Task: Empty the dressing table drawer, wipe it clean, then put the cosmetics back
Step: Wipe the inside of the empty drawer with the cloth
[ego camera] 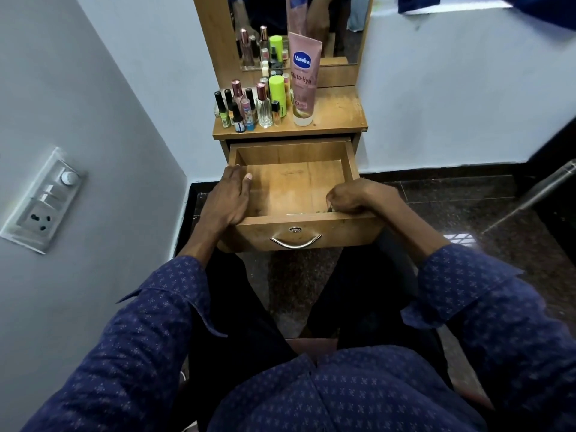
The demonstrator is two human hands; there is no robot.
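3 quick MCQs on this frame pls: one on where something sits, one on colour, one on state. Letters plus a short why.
1. Where does the Vaseline tube stand?
A. inside the drawer
B. on the dressing table top, right of the small bottles
C. on the floor

2. What colour is the tall capped bottle just left of that tube?
A. bright green
B. red
C. black

3. What state is the drawer in?
A. shut
B. pulled out and full of cosmetics
C. pulled out with its bottom bare

Answers:
1 B: it stands upright on the top, beside the cluster of small bottles.
2 A: the bottle is lime green.
3 C: bare wood shows between the left hand on the left wall and the right hand curled at the front right corner.
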